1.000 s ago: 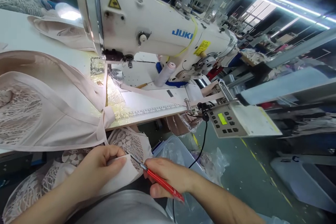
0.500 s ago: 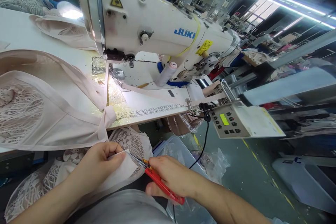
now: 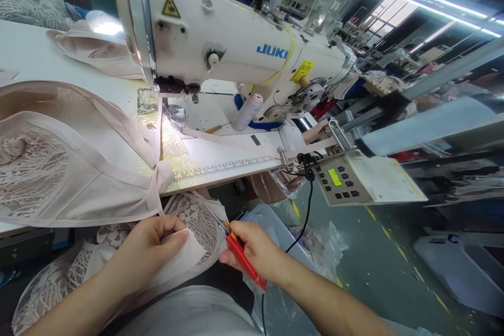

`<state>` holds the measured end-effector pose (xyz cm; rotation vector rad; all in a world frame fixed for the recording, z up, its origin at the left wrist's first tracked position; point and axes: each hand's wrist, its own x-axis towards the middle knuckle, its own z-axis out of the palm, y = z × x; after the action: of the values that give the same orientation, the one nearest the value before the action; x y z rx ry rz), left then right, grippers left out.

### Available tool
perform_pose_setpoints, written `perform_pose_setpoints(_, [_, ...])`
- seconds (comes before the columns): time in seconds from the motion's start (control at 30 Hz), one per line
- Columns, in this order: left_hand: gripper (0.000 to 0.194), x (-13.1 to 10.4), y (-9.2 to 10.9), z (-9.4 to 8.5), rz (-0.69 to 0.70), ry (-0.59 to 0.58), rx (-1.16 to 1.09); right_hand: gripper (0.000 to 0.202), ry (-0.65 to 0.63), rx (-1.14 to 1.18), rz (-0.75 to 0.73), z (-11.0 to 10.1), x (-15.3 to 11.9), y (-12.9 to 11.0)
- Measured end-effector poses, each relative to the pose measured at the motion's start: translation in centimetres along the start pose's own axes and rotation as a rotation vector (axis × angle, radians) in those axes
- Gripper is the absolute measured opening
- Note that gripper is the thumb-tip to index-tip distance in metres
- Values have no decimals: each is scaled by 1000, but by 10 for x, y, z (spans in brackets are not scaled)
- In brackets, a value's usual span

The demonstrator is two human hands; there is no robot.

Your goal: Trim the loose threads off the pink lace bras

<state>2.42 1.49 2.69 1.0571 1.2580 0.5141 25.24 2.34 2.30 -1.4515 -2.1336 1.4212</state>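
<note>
My left hand (image 3: 155,244) is closed, thumb against fingers, on a piece of white fabric (image 3: 188,252) below the table's front edge. A beige lace bra (image 3: 202,223) hangs under and around that fabric, partly hidden by the hand. My right hand (image 3: 255,252) is wrapped round red-handled thread snips (image 3: 242,257). Their slim blades point up and left, a little apart from the left fingers, in front of the lace. On the table lies another beige bra (image 3: 98,178), its knotted strap end at the front edge.
A white sewing machine (image 3: 236,47) stands on the table (image 3: 232,160), with a thread cone (image 3: 248,110) beside it. A control box (image 3: 338,178) juts out at the right. Below stands a clear plastic bin (image 3: 271,220) with plastic bags, and a black cable (image 3: 303,226) hangs there.
My right hand has drawn the snips slightly right and up, away from the left fingertips where the blades were. My left hand keeps its pinch on the white fabric.
</note>
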Motion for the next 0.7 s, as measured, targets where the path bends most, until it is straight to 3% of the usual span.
perform_pose_setpoints(0.17, [24, -2, 7, 1, 100, 58, 107, 49, 183, 124, -216, 18, 10, -20])
perform_pose_setpoints(0.33, [17, -4, 1, 0, 193, 129, 310, 42, 236, 35, -248, 40, 23, -23])
perform_pose_setpoints(0.43, [26, -6, -20, 4, 482, 281, 591, 34, 266, -3, -250, 38, 25, -21])
perform_pose_setpoints(0.53, [58, -12, -47, 9, 793, 430, 950, 22, 305, 82, -277, 25, 22, -22])
perform_pose_setpoints(0.6, [67, -21, -67, 4, 808, 479, 1112, 20, 325, 239, -317, 16, 16, -27])
perform_pose_setpoints(0.7, [67, -50, -97, -23, 635, 583, 1151, 26, 355, 459, -409, 5, 4, -36])
